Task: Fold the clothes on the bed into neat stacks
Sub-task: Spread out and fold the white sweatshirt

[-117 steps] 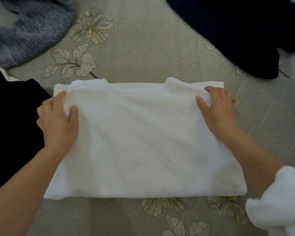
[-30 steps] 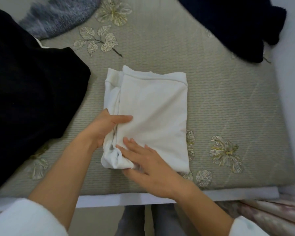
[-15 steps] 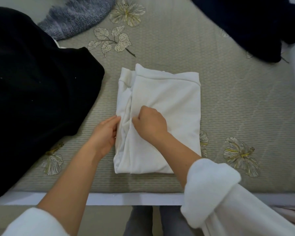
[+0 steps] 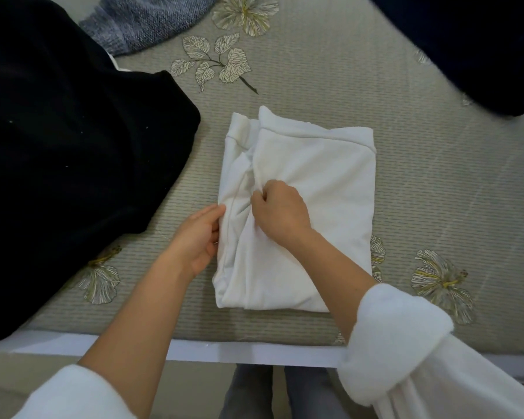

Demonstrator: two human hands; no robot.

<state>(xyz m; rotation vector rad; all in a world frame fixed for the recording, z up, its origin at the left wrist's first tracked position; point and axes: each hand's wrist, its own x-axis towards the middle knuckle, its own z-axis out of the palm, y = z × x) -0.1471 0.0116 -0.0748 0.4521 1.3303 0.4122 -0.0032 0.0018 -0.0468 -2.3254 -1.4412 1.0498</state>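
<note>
White garment (image 4: 330, 207): folded rectangle, lay on the bed (image 4: 436, 182) near its front edge, near a black garment (image 4: 73, 146). Right hand (image 4: 280, 214) pinched a fold in curled fingers; left hand (image 4: 198, 237), fingers straight, pressed its left edge.

Soft, even light is falling across the bed (image 4: 436, 176).
The white shirt (image 4: 330, 192) is looking slightly washed out, the black cloth (image 4: 58, 146) is losing all detail, only faint shadows are showing beside the shirt, and the wide lens is stretching the frame's corners.
</note>
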